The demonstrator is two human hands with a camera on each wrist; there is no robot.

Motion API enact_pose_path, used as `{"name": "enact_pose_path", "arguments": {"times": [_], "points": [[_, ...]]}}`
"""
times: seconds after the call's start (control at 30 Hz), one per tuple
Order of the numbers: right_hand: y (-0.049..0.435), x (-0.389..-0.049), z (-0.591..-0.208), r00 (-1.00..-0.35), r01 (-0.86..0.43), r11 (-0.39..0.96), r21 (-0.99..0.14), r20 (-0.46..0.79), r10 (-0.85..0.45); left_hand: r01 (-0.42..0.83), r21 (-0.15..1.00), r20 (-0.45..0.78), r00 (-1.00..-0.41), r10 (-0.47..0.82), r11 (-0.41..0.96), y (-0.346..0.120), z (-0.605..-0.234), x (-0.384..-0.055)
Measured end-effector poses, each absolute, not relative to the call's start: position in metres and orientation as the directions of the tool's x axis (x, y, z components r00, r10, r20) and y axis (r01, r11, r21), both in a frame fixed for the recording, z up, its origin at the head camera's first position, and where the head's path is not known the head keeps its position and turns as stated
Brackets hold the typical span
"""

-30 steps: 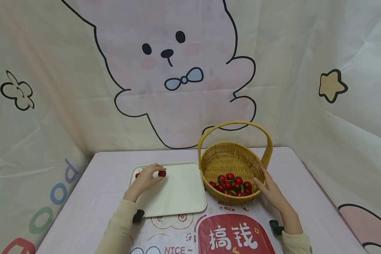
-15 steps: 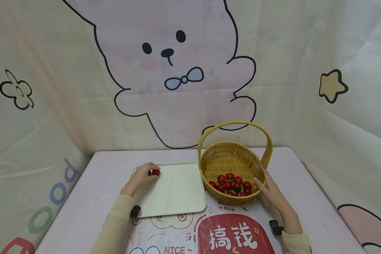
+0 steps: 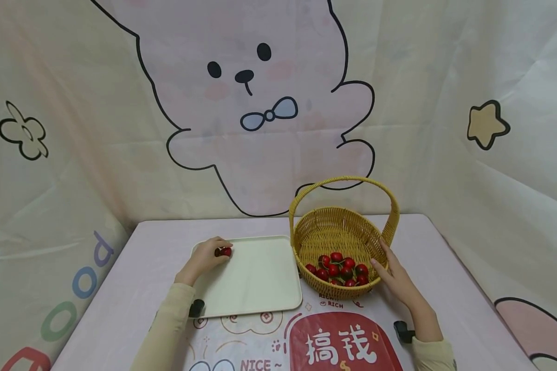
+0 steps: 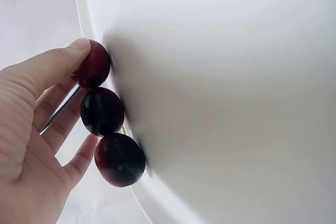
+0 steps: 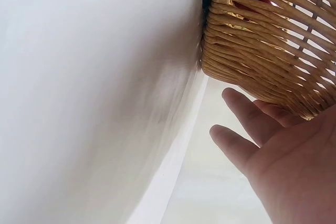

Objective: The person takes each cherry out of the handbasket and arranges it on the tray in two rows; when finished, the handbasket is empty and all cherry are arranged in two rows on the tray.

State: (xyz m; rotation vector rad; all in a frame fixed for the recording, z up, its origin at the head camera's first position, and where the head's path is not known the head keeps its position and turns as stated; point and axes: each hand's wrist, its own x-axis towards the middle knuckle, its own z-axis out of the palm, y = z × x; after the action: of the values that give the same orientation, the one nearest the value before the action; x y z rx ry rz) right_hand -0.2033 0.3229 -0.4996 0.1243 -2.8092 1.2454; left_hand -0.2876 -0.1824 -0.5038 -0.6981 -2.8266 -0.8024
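My left hand (image 3: 206, 256) is at the far left corner of a cream tray (image 3: 260, 281) and pinches a red cherry (image 3: 226, 252). In the left wrist view the thumb presses the top cherry (image 4: 93, 64) of a row of three on the tray (image 4: 236, 103). The other two cherries (image 4: 102, 111) lie beside the fingers of that hand (image 4: 73, 90). My right hand (image 3: 392, 275) is open, with straight fingers against the outer right wall of a wicker basket (image 3: 334, 294) that holds several cherries (image 3: 339, 270). The right wrist view shows the hand (image 5: 233, 119) beside the woven basket wall (image 5: 262, 51).
The basket's tall handle (image 3: 343, 180) arches over it. A pink cloth with a red printed patch (image 3: 339, 342) covers the table. A cartoon curtain (image 3: 260, 103) hangs behind and to both sides. Bare cloth lies right of the basket and left of the tray.
My left hand has carried the cherry leftward across the tray toward its far left corner. My right hand has stayed on the basket.
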Motion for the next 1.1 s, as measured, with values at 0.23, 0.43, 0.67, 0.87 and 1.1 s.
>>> {"name": "enact_pose_path", "arguments": {"times": [0.23,0.43,0.67,0.87,1.1], "points": [[0.323,-0.204,-0.501,-0.995,-0.1,0.668,-0.737,0.094,-0.045,0.463,0.452,0.234,-0.886,0.399,0.763,-0.181,-0.502,-0.288],[0.324,-0.205,-0.502,-0.994,-0.101,0.673,-0.733,0.094,-0.047,0.476,0.444,0.245,-0.88,0.408,0.759,-0.181,-0.501,-0.289],[0.324,-0.205,-0.503,-0.994,-0.102,0.673,-0.733,0.096,-0.046,0.496,0.447,0.275,-0.868,0.413,0.745,-0.179,-0.498,-0.288],[0.324,-0.205,-0.502,-0.995,-0.099,0.673,-0.733,0.093,-0.044,0.545,0.445,0.332,-0.838,0.434,0.711,-0.173,-0.495,-0.285],[0.324,-0.204,-0.502,-0.994,-0.1,0.674,-0.732,0.095,-0.045,0.583,0.459,0.41,-0.808,0.423,0.67,-0.164,-0.494,-0.28]]}}
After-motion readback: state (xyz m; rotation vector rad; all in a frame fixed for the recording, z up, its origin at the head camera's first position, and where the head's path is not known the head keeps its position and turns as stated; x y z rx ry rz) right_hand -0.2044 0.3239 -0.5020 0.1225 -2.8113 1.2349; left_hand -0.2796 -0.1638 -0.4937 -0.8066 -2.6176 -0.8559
